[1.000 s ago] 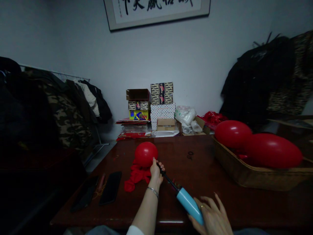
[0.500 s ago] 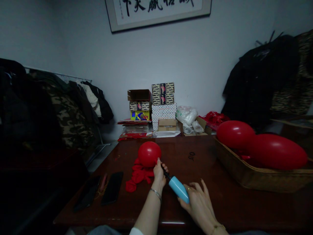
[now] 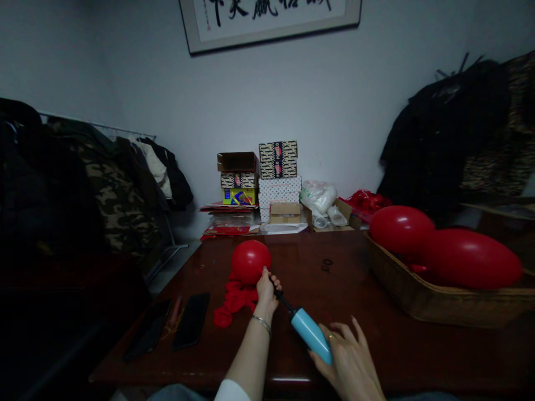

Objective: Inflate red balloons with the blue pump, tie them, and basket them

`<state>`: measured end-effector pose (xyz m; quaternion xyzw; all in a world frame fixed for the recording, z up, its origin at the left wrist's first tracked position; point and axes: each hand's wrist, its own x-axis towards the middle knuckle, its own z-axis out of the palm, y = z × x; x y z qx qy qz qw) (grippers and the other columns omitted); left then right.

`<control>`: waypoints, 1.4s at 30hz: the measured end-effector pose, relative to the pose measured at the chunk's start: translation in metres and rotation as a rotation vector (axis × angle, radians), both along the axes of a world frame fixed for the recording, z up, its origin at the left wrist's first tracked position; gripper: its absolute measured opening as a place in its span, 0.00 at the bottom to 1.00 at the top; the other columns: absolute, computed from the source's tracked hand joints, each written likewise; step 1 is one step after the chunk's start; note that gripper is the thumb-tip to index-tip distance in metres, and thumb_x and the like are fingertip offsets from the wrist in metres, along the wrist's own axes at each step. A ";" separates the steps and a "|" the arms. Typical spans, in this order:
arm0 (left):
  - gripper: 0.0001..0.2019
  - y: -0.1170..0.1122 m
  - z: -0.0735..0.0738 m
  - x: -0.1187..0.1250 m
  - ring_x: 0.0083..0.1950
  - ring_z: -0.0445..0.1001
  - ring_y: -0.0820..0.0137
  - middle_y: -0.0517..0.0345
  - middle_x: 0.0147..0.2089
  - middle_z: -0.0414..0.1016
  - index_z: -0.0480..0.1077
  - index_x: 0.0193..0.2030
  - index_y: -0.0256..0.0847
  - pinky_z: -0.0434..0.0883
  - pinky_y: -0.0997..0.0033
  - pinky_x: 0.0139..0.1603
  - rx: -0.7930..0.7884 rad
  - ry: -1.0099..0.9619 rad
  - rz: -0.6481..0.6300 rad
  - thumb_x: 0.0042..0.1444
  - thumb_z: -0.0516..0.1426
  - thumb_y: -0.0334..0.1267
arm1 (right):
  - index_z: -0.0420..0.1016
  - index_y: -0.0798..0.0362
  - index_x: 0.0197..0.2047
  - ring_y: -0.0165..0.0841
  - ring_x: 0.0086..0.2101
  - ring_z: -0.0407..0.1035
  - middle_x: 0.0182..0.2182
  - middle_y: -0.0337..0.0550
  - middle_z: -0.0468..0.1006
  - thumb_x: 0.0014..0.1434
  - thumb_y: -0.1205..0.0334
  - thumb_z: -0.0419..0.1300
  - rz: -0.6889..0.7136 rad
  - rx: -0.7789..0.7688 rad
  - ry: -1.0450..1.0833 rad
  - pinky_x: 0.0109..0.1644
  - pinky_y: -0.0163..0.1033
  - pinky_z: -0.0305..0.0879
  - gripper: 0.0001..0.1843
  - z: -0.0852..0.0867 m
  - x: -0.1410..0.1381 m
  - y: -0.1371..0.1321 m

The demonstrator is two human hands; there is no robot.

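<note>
A partly inflated red balloon [image 3: 251, 262] sits over the nozzle end of a light-blue balloon pump [image 3: 311, 336]. My left hand [image 3: 267, 288] is closed round the balloon's neck and the pump's black tip. My right hand [image 3: 349, 356] grips the pump's blue body from behind, thumb below it and some fingers lifted away. Between the blue body and my left hand a stretch of black rod shows. Beneath the balloon lies a heap of limp red balloons [image 3: 234, 303] on the brown table [image 3: 288, 362].
On the right, a wicker basket [image 3: 418, 301] holds big inflated red balloons [image 3: 472, 259]. Two dark phones [image 3: 191, 321] lie at the left. Black scissors [image 3: 326, 265] rest further back. Stacked boxes [image 3: 279, 192] and a plastic bag [image 3: 319, 196] stand by the wall.
My right hand has drawn the blue pump body back toward me and right, so more black rod shows. My left hand and the balloon have shifted slightly left.
</note>
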<state>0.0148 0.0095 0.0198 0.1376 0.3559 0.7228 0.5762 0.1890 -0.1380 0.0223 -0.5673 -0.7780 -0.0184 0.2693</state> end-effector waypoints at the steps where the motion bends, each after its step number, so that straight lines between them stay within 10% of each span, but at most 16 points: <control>1: 0.19 0.000 0.002 -0.001 0.15 0.54 0.81 0.69 0.18 0.54 0.57 0.27 0.40 0.51 0.82 0.14 0.000 -0.005 0.001 0.52 0.59 0.51 | 0.72 0.52 0.49 0.41 0.46 0.67 0.39 0.44 0.79 0.53 0.55 0.57 0.000 0.012 -0.009 0.63 0.55 0.38 0.20 -0.004 0.005 -0.003; 10: 0.21 0.001 0.007 0.001 0.15 0.54 0.82 0.69 0.18 0.54 0.57 0.28 0.40 0.52 0.82 0.14 -0.019 0.002 0.008 0.50 0.58 0.55 | 0.73 0.48 0.48 0.44 0.45 0.68 0.40 0.43 0.79 0.52 0.48 0.58 0.046 0.043 -0.053 0.61 0.59 0.41 0.22 -0.034 0.042 -0.012; 28: 0.21 -0.007 -0.003 0.021 0.16 0.57 0.79 0.67 0.18 0.57 0.57 0.27 0.40 0.56 0.80 0.16 0.017 0.015 -0.030 0.48 0.60 0.54 | 0.74 0.51 0.44 0.41 0.44 0.66 0.35 0.44 0.79 0.54 0.55 0.56 -0.002 -0.036 -0.002 0.63 0.55 0.37 0.17 0.014 -0.008 0.021; 42: 0.19 0.000 0.001 0.009 0.15 0.54 0.81 0.68 0.18 0.55 0.56 0.27 0.40 0.52 0.81 0.14 -0.005 0.015 0.004 0.53 0.57 0.52 | 0.73 0.52 0.48 0.40 0.45 0.67 0.37 0.45 0.79 0.54 0.54 0.57 0.000 -0.007 -0.005 0.63 0.54 0.38 0.20 0.009 -0.005 0.010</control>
